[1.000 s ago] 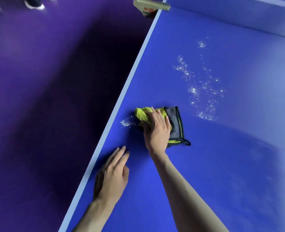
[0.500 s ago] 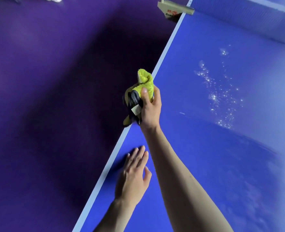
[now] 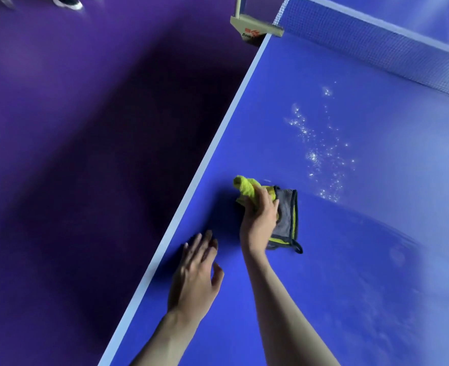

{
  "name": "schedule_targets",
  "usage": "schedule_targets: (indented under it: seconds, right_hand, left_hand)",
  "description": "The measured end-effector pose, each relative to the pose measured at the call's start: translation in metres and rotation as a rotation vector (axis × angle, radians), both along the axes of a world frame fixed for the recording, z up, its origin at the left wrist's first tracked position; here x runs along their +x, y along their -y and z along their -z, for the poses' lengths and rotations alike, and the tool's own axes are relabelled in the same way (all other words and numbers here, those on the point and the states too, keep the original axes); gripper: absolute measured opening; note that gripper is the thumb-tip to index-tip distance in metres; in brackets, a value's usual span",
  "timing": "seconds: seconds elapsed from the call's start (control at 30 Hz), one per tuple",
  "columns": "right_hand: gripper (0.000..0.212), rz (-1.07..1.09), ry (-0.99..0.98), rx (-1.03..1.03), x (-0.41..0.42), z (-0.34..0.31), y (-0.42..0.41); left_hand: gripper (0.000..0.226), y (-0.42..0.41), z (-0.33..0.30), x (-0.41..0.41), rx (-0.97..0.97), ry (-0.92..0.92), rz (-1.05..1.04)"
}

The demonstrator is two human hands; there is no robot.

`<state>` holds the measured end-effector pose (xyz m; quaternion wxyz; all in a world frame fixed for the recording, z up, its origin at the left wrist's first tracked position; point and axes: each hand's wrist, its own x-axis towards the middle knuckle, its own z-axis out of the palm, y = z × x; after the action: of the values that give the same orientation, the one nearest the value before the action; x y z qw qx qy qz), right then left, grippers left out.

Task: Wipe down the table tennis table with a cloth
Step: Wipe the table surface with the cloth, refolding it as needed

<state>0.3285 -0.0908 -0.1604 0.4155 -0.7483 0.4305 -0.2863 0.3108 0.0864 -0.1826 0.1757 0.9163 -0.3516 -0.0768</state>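
Note:
The blue table tennis table (image 3: 350, 260) fills the right half of the head view, its white side line running diagonally. A yellow and grey cloth (image 3: 286, 215) lies on the blue surface near that side line. My right hand (image 3: 260, 217) presses down on the cloth, gripping its bunched yellow end. To the lower left, my left hand (image 3: 195, 276) rests flat on the table beside the edge, fingers apart and holding nothing. A patch of glistening water droplets (image 3: 321, 151) sits on the surface beyond the cloth, towards the net.
The net (image 3: 376, 43) crosses the top right, clamped by its post (image 3: 255, 25) at the table's corner edge. Purple floor (image 3: 86, 154) lies left of the table. Someone's shoes (image 3: 67, 1) stand at the top left edge.
My right hand had lifted the cloth off the table over the side edge; now it has come back down and presses the cloth on the surface. My left hand stays near the edge.

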Motion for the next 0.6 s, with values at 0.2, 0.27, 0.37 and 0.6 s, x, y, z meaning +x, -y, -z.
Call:
schedule_targets:
  seconds: [0.2, 0.27, 0.37, 0.6]
  right_hand:
    - [0.021, -0.264, 0.246, 0.355, 0.114, -0.013, -0.034]
    - [0.028, -0.434, 0.273, 0.563, 0.14, -0.014, -0.044]
    - [0.027, -0.477, 0.381, 0.799, 0.138, -0.033, -0.053]
    - [0.026, -0.174, 0.534, 0.744, 0.018, -0.047, 0.012]
  left_hand:
    - [0.066, -0.008, 0.013, -0.002, 0.054, 0.106, 0.103]
    - [0.071, -0.006, 0.008, 0.001, 0.112, 0.173, 0.133]
    - [0.059, -0.003, 0.002, 0.007, 0.041, 0.154, 0.088]
    - [0.049, -0.005, 0.008, 0.004, -0.037, 0.017, 0.012]
